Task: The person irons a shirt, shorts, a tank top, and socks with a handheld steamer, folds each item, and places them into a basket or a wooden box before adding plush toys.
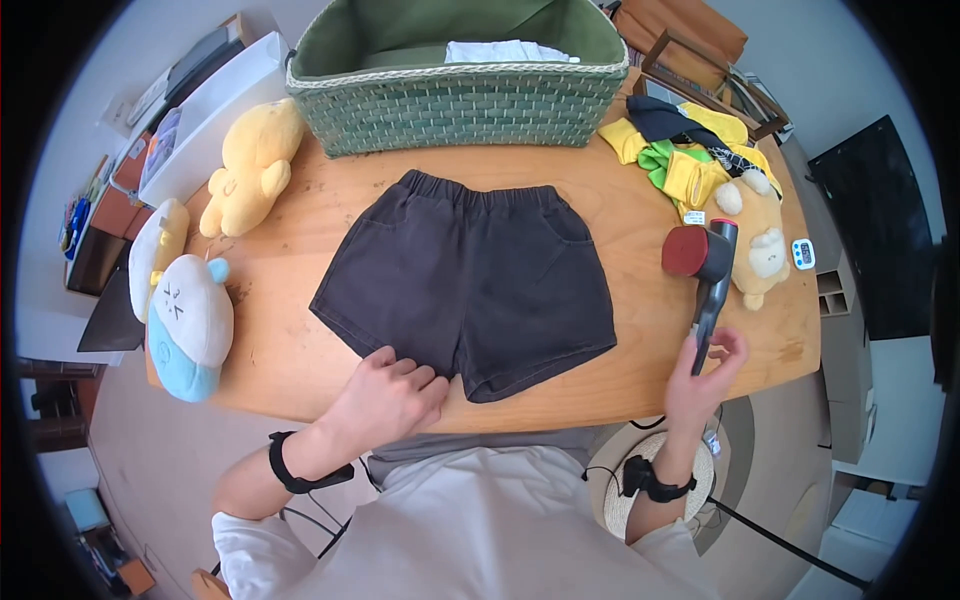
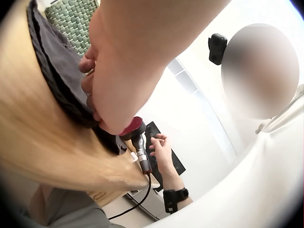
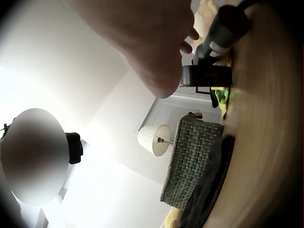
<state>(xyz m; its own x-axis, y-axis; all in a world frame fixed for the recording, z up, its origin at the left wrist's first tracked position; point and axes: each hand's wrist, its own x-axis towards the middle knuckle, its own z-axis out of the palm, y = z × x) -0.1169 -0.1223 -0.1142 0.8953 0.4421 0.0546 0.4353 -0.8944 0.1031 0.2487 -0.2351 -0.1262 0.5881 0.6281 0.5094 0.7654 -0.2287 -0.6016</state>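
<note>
Black shorts (image 1: 470,280) with an elastic waistband lie spread flat on the wooden table, waistband away from me. My left hand (image 1: 395,400) grips the hem of the left leg near the front edge, its fingers curled; in the left wrist view, its fingers (image 2: 89,83) overlap the dark cloth. To the right lies a black corded handheld steamer (image 1: 712,265) with a round, dark red face. Beside its handle is my right hand (image 1: 700,385), fingers loosely bent; the right wrist view shows the hand apart from the steamer (image 3: 216,47).
A green woven basket (image 1: 460,105) holding a white cloth stands at the back. Plush toys (image 1: 250,165) line the left side. At right are yellow, green and dark clothes (image 1: 690,150), a tan plush (image 1: 760,240) and a small timer (image 1: 803,254). The steamer's cord (image 2: 142,199) hangs over the edge.
</note>
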